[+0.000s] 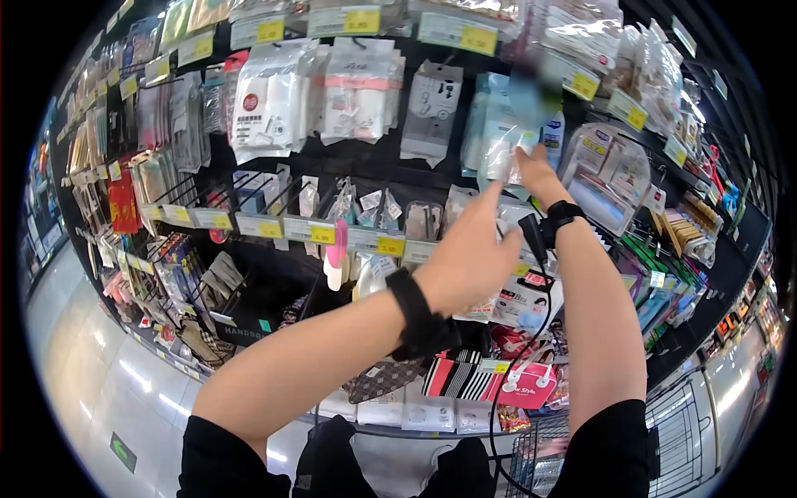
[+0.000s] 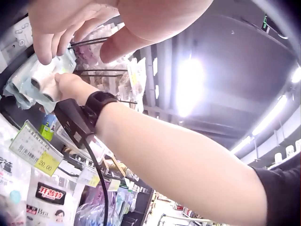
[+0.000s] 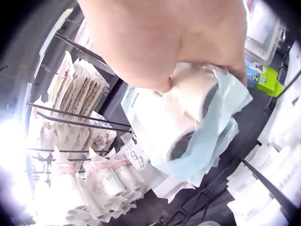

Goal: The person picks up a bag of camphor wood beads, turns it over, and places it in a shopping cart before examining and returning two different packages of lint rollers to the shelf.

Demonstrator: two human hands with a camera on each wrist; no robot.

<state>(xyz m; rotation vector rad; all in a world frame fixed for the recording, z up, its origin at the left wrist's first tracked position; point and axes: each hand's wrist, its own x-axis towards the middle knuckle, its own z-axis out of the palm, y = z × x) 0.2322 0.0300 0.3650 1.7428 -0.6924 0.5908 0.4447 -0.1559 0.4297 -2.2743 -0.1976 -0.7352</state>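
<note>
My right hand point(image 1: 535, 170) grips a clear, light-blue plastic pack point(image 3: 162, 113) that holds two white rolls, seen end-on with open cores. In the right wrist view the thumb presses on the front of the pack, while the other fingers are mostly hidden behind it. The pack is close to the rack's hanging goods, at the right of the middle row. My left hand point(image 1: 469, 249) is raised just below and left of the pack, holding nothing. Its fingers point(image 2: 61, 42) are loosely bent, and the fingertips overlap the pack's upper edge in the left wrist view.
White packets point(image 1: 270, 104) hang to the left, beside a grey box-like pack point(image 1: 431, 112). A clear blister pack point(image 1: 610, 174) hangs to the right. Metal hooks point(image 3: 80, 117) jut out nearby. A black cable point(image 1: 506, 373) hangs from the right wrist; a cart point(image 1: 685, 432) stands lower right.
</note>
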